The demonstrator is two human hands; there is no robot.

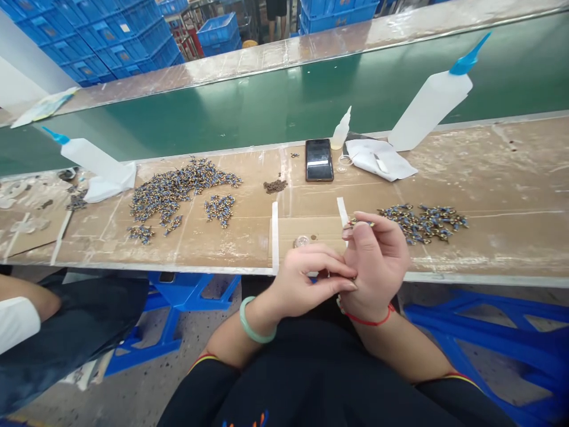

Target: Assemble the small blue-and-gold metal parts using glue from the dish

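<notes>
R hand (377,258) pinches sm. part (352,224), prob. light, stiff, best held mid-body; L hand (311,276) pinched shut by R palm, can't tell on what.

"Bright enough?"
"Yes; glare streaked the desk (502,178) and the phone (319,161) reflected light."
"Were the hands (377,264) blurred?"
"Hardly, though tiny parts (178,190) looked soft and wide-angle distortion stretched the edges."
</notes>
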